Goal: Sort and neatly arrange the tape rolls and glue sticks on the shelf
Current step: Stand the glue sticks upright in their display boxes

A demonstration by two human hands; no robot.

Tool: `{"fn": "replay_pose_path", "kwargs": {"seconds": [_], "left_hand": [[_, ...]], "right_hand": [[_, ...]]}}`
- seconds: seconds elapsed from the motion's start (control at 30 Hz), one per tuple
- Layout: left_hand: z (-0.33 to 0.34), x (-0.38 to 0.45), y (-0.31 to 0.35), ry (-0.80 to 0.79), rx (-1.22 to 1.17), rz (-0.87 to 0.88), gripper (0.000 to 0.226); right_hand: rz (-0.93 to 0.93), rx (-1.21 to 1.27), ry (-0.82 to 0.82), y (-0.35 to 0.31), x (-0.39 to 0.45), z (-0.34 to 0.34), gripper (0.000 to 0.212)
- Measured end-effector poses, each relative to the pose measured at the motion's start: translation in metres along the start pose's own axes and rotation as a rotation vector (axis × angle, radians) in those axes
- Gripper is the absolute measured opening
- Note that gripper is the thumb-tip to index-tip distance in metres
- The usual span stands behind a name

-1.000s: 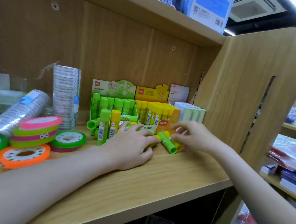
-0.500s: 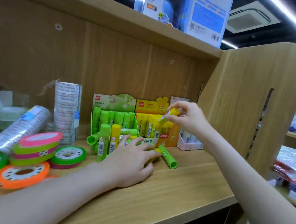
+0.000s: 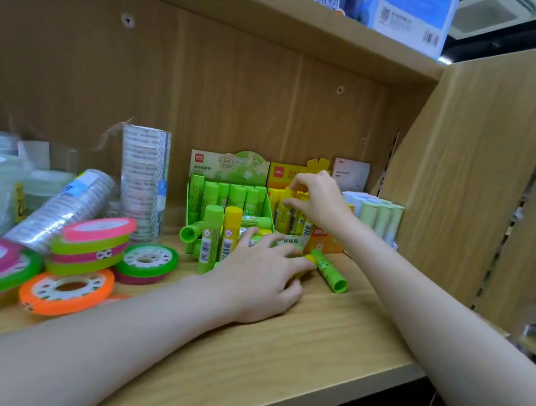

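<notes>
Clearly we're midway: our right hand (image 3: 318, 201) pinches a yellow glue stick (image 3: 288, 205) into the yellow box (image 3: 325, 242) at the shelf's (image 3: 327, 348) back; our left hand (image 3: 258, 278), fingers spread, covers loose sticks (image 3: 329, 270). Tape rolls (image 3: 90, 243) lie unsorted toward the left edge.

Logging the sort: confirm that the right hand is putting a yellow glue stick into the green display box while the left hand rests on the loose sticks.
Wrong box. In the head view the right hand is at the yellow display box, not the green display box. The left hand does rest on the loose sticks.
</notes>
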State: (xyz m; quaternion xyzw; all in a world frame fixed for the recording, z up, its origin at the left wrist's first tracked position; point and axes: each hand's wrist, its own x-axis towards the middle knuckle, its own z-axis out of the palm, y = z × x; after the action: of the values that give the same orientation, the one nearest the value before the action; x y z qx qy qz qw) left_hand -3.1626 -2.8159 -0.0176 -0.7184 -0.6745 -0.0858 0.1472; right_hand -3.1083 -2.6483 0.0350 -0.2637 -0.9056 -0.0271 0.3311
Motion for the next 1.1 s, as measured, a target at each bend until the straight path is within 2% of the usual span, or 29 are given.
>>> {"fn": "replay_pose_path", "kwargs": {"seconds": [0.07,0.2,0.27,0.3,0.4,0.5,0.6,0.83,0.97,1.1], "left_hand": [[0.000,0.000,0.000,-0.005,-0.001,-0.001,0.044],[-0.001,0.000,0.000,-0.008,-0.009,0.001,0.044],[-0.001,0.000,0.001,-0.006,-0.012,0.000,0.044],[-0.001,-0.001,0.001,-0.006,-0.011,0.001,0.044],[-0.001,0.000,0.001,-0.006,-0.009,0.001,0.044],[-0.001,0.000,0.000,-0.003,-0.005,0.002,0.044],[0.000,0.000,0.001,0.005,-0.006,0.004,0.044],[0.001,0.000,0.000,0.007,-0.012,0.000,0.044],[0.001,0.000,0.000,0.021,-0.007,0.009,0.044],[0.001,0.000,0.000,0.023,-0.001,0.008,0.044]], "right_hand": [[0.006,0.106,0.060,0.003,-0.004,-0.003,0.018],[0.085,0.759,0.218,-0.008,-0.009,-0.024,0.007],[0.087,0.914,0.256,-0.012,-0.009,-0.030,0.008],[0.078,0.872,0.277,-0.012,-0.010,-0.029,0.011],[0.053,0.485,0.275,-0.005,-0.009,-0.024,0.029],[0.065,0.266,0.169,-0.004,-0.010,-0.022,0.025],[0.006,0.249,0.087,-0.008,-0.014,-0.022,0.010],[-0.014,0.178,0.132,-0.011,-0.012,-0.017,0.040],[-0.029,-0.034,0.059,-0.008,-0.009,0.000,0.032],[-0.011,-0.058,0.113,-0.004,-0.008,0.004,0.025]]}}
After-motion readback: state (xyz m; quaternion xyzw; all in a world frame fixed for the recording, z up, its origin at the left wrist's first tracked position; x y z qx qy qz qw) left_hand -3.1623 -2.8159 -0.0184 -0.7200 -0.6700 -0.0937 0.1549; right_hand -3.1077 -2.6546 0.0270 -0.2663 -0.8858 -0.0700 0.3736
